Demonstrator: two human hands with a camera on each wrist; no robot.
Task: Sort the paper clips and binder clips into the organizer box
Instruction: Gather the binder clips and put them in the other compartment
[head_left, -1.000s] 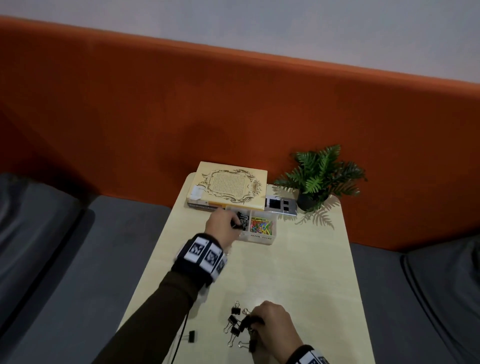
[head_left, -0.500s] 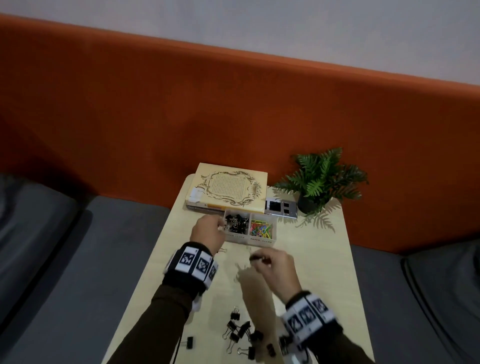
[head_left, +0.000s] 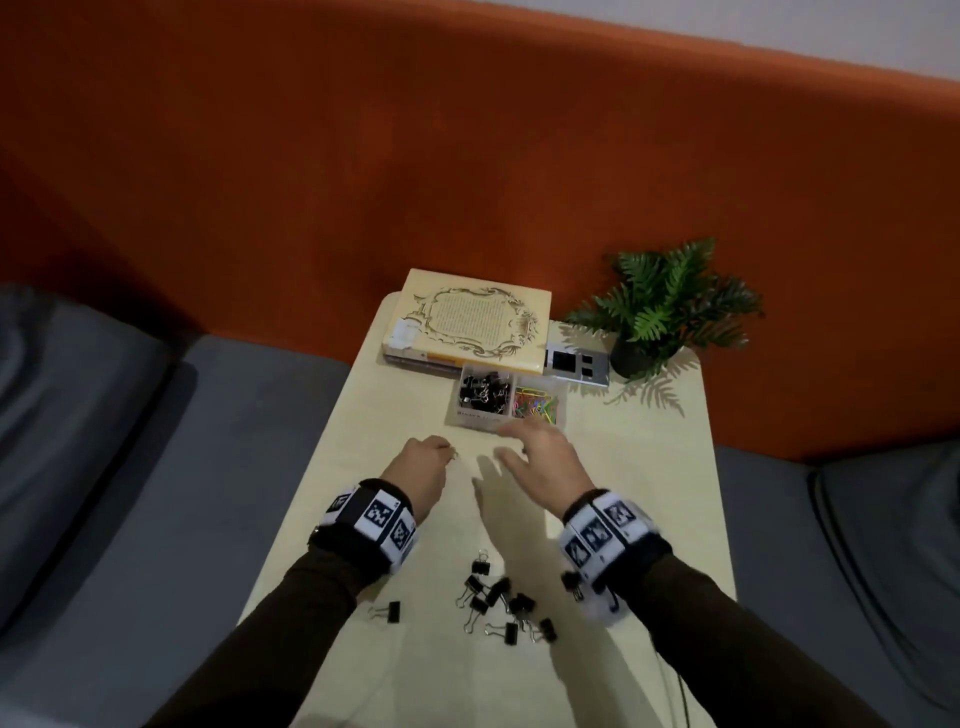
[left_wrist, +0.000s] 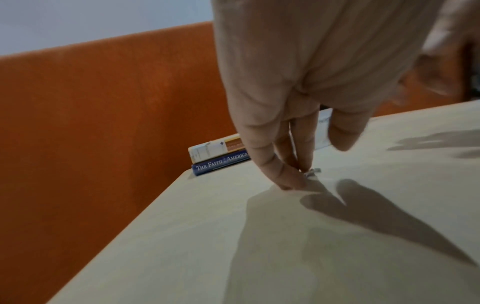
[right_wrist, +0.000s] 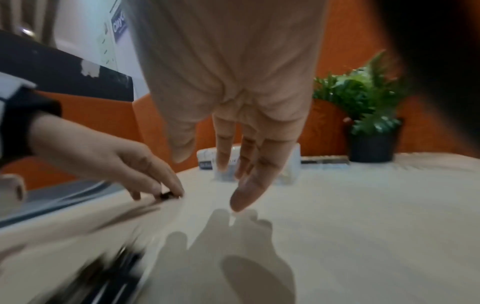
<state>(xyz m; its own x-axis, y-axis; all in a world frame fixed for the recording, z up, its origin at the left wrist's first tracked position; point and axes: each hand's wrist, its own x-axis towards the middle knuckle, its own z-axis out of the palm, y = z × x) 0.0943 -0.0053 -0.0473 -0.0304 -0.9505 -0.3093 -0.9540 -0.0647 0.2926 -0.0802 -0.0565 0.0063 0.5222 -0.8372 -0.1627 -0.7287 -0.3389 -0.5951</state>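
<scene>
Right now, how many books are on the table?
2, stacked at the table's far left corner: the cream ornate-covered book on top, the blue-spined book beneath it.

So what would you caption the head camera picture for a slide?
Left hand pinches a small metal clip on the pale wooden table; open right hand hovers near the clear plastic organizer box.

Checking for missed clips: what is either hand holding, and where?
Left hand pinches a small clip on the table; grip point unclear. Right hand holds nothing.
</scene>
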